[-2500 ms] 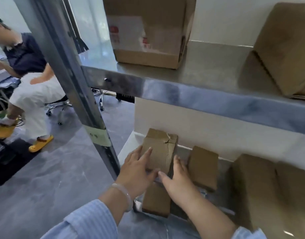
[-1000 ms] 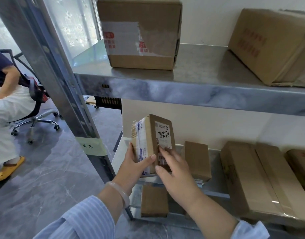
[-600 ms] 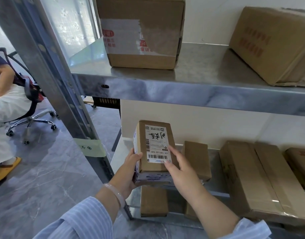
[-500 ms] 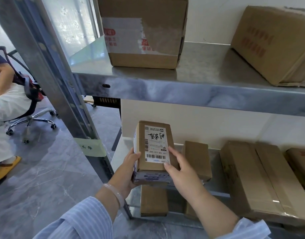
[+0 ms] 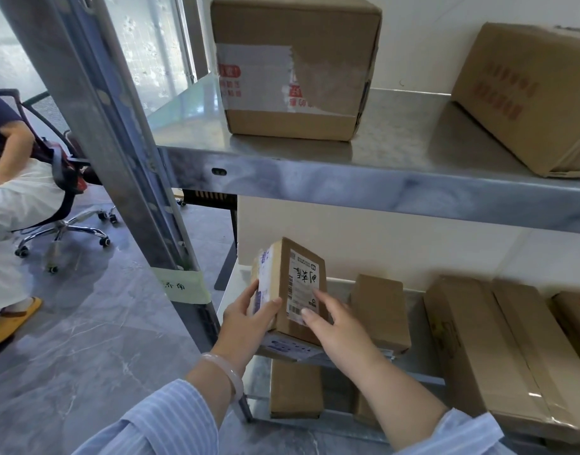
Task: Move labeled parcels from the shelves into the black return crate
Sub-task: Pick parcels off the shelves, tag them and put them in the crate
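Head view: left hand grips labeled parcel; right hand touches it flat-fingered.

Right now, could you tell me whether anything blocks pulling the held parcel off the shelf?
Nothing visible does. The left hand grips the parcel, the right hand rests on its label, at the open front under the upper shelf. The crate is out of view.

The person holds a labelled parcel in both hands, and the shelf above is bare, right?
Not bare: the head view shows a taped box and a second box on the upper shelf. Left hand and right hand hold the labelled parcel.
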`<state>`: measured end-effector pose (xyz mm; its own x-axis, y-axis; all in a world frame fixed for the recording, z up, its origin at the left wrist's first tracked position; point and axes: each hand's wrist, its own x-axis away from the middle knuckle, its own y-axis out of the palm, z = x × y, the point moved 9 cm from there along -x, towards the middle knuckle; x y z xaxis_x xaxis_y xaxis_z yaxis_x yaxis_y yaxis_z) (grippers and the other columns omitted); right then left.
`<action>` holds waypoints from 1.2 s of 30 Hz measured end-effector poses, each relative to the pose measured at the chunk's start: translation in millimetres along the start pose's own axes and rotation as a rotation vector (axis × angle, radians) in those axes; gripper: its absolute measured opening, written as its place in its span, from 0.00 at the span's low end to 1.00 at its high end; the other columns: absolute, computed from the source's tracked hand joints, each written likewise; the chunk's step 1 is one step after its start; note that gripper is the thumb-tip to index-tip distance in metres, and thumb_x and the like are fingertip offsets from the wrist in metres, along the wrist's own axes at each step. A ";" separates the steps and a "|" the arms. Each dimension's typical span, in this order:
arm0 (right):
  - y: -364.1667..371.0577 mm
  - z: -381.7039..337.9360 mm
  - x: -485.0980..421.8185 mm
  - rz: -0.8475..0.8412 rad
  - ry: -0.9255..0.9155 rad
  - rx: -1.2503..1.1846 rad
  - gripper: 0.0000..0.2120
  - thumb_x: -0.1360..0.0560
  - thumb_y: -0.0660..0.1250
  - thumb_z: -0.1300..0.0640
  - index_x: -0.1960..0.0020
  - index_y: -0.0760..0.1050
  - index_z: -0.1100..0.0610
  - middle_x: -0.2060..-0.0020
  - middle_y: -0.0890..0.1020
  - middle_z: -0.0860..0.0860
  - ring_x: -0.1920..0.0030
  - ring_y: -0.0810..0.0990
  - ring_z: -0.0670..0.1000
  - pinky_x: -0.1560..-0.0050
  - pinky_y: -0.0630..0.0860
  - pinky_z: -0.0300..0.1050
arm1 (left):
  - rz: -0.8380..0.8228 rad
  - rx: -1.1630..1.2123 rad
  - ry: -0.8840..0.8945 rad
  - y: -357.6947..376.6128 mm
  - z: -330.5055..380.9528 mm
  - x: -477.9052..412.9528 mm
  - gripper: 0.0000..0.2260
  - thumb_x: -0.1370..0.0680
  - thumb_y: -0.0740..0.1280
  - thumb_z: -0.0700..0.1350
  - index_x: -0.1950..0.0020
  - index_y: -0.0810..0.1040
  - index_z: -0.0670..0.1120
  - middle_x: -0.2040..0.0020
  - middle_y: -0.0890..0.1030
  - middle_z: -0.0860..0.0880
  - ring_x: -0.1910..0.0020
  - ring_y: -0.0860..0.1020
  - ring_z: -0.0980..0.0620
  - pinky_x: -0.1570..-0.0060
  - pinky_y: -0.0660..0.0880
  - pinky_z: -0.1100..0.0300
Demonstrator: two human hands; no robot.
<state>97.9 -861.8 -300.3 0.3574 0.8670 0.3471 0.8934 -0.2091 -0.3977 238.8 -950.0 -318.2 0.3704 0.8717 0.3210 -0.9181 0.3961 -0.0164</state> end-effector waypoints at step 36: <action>16.4 43.1 -25.2 0.043 0.132 -0.132 0.27 0.20 0.62 0.44 0.23 0.60 0.45 0.30 0.72 0.46 0.30 0.70 0.50 0.31 0.67 0.49 | -0.053 -0.239 -0.017 -12.7 -18.5 -8.4 0.33 0.22 0.70 0.45 0.21 0.57 0.54 0.32 0.69 0.57 0.35 0.71 0.58 0.36 0.67 0.63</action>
<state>91.8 -867.6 -352.2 0.4208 0.7908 0.4445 0.9014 -0.3094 -0.3029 250.0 -957.0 -338.2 0.4129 0.8438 0.3428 -0.8370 0.5000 -0.2223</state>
